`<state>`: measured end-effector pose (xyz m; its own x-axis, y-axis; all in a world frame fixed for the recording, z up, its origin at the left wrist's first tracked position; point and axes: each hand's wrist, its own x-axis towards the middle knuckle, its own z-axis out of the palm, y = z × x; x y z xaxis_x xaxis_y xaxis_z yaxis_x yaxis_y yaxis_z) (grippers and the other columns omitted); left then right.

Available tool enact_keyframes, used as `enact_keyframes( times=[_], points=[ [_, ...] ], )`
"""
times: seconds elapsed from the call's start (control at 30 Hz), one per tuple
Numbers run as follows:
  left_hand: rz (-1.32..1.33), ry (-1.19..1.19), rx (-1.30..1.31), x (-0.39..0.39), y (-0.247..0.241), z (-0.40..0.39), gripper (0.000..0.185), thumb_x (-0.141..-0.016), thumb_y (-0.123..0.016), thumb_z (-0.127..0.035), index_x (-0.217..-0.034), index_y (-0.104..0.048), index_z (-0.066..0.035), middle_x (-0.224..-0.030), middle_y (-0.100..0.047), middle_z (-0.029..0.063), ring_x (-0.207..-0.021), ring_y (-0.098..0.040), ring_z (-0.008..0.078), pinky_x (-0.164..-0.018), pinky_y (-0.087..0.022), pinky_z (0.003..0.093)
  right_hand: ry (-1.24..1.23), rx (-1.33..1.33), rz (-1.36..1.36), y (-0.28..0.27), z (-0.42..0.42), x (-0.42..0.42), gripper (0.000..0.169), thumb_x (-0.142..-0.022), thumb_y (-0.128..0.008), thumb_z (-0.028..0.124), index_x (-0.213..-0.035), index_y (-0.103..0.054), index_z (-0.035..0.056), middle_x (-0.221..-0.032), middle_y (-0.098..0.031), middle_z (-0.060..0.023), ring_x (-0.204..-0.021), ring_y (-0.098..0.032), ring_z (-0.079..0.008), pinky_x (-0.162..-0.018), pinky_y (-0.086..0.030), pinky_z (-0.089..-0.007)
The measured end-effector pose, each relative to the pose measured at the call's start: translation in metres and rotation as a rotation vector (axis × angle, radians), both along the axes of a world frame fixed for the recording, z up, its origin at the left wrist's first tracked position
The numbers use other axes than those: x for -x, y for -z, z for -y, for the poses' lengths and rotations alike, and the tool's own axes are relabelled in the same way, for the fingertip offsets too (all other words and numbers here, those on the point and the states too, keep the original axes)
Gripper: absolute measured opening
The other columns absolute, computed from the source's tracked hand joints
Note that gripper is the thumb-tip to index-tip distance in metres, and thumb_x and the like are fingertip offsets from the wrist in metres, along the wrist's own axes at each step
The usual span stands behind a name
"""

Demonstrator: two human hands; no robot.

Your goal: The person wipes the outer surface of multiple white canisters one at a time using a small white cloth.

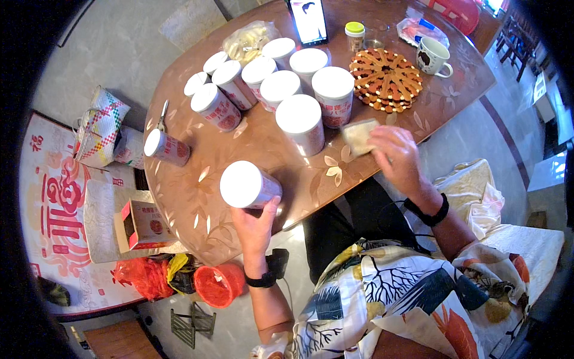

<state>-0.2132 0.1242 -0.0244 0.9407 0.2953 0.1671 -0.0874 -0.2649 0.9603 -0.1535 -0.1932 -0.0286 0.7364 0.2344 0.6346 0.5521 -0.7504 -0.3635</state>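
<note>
My left hand (254,226) grips the lower side of a white-lidded canister (244,184) with red printing, near the front edge of the brown table. Between the fingers and thumb of my right hand (397,155) is a pale, flat, folded cloth or pad (360,137), slightly blurred, at the table's right front edge. Close to the cloth is a larger white-lidded canister (299,128), and behind that another one (332,98) with red writing. More such canisters (216,107) stand grouped towards the back. A single canister (167,148) is apart at the left.
Scissors (163,117) lie by the left edge. A bag of pale food (251,40), a phone (308,22), a yellow-lidded jar (354,36), wooden trivets (385,80) and a mug (433,56) occupy the back. Beside the table are an open carton (150,226) and a red bucket (219,287).
</note>
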Motion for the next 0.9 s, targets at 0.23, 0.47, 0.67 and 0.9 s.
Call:
enact_keyframes(
  times=[0.23, 0.47, 0.67, 0.9],
  points=[
    [-0.036, 0.008, 0.054, 0.001, -0.006, 0.003, 0.065, -0.074, -0.086, -0.016, -0.125, -0.049, 0.001, -0.116, -0.06, 0.011, -0.106, -0.059, 0.0211, -0.093, -0.048, 0.0358, -0.224, -0.041, -0.091, 0.001, -0.025, 0.016, 0.019, -0.077, -0.07, 0.007, -0.096, -0.069, 0.0049, -0.117, -0.064, -0.014, -0.116, -0.059, -0.0327, -0.099, -0.046, -0.0452],
    [-0.012, 0.0, -0.036, 0.0, -0.004, 0.0, 0.064, -0.074, -0.086, -0.017, -0.124, -0.051, 0.001, -0.115, -0.06, 0.0108, -0.106, -0.059, 0.0211, -0.093, -0.047, 0.0356, -0.325, -0.058, -0.084, 0.002, -0.032, 0.018, 0.016, -0.076, -0.07, 0.006, -0.091, -0.067, 0.0052, -0.112, -0.066, -0.0107, -0.112, -0.061, -0.0306, -0.093, -0.047, -0.0437],
    [-0.009, -0.008, -0.052, 0.002, -0.005, 0.0, 0.062, -0.074, -0.086, -0.016, -0.123, -0.052, 0.001, -0.114, -0.061, 0.0108, -0.104, -0.059, 0.0211, -0.092, -0.048, 0.0358, -0.147, -0.048, -0.06, -0.002, -0.006, -0.007, 0.012, -0.078, -0.069, 0.006, -0.089, -0.067, 0.0023, -0.106, -0.067, -0.012, -0.103, -0.064, -0.0304, -0.089, -0.048, -0.0426],
    [-0.006, 0.017, -0.012, 0.0, -0.003, -0.001, 0.06, -0.075, -0.086, -0.015, -0.122, -0.052, 0.001, -0.113, -0.062, 0.0108, -0.103, -0.06, 0.0205, -0.092, -0.048, 0.0354, -0.153, -0.158, -0.185, -0.008, 0.004, -0.024, 0.012, -0.081, -0.068, 0.007, -0.091, -0.066, 0.0009, -0.095, -0.067, -0.0134, -0.094, -0.064, -0.0325, -0.082, -0.051, -0.0406]
  ],
)
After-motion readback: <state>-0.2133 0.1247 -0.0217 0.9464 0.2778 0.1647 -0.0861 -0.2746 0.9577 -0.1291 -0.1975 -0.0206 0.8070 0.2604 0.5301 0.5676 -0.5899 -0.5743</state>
